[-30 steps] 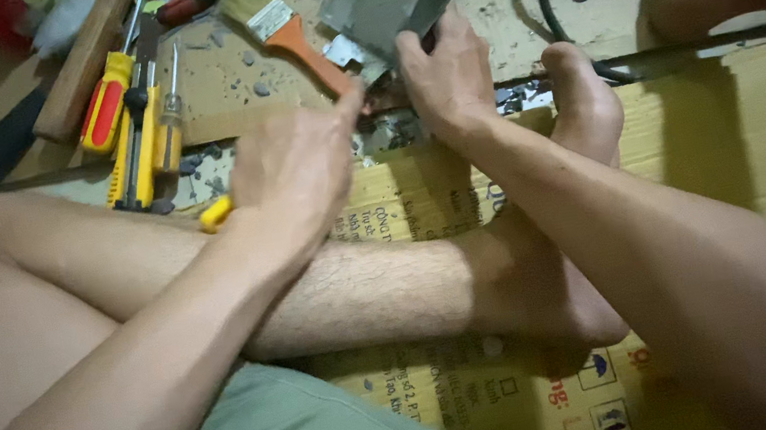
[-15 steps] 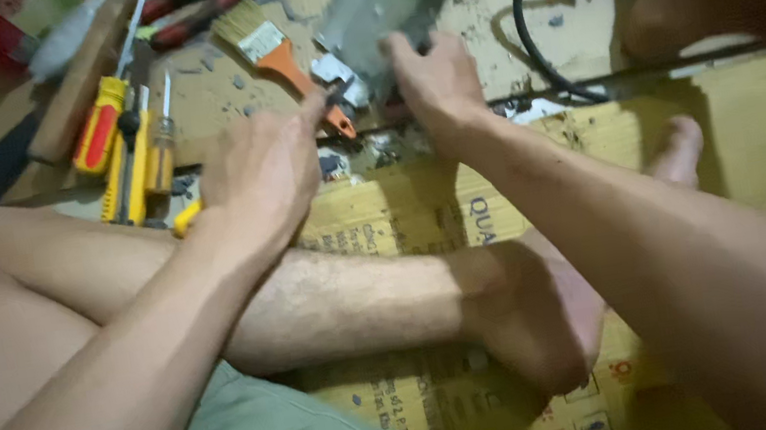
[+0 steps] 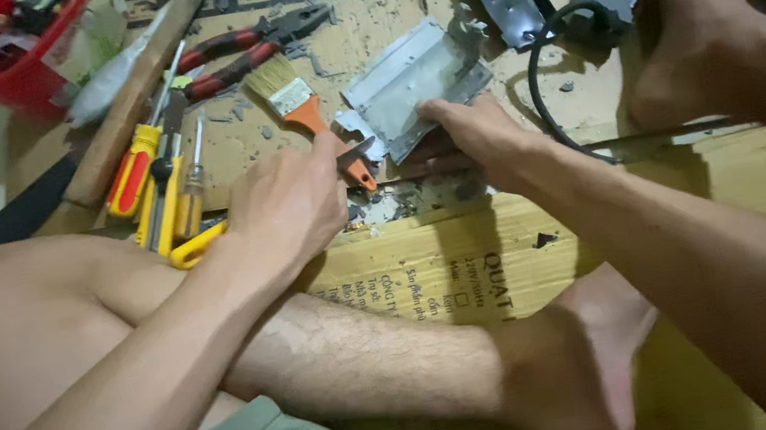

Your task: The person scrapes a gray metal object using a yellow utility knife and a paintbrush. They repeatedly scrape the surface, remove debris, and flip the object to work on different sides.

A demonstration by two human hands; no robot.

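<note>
Grey metal plate (image 3: 414,84) lies flat on the cardboard (image 3: 511,257) — right hand (image 3: 477,135) fingers pressed on its near edge. Left hand (image 3: 286,209) curled, pinching a small tool against the plate's corner. Orange-handled paintbrush (image 3: 307,110) just beside; screwdrivers (image 3: 162,192) farther left.

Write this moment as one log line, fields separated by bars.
left hand: near paintbrush | right hand: on metal plate | surface: cardboard

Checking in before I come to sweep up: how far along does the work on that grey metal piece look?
Grey flakes already litter the cardboard, so some scraping looks done. In hand: the left hand and right hand are both at the metal plate, beside the orange-handled brush. Debris remains unswept; how much of the plate is left I cannot tell.
</note>
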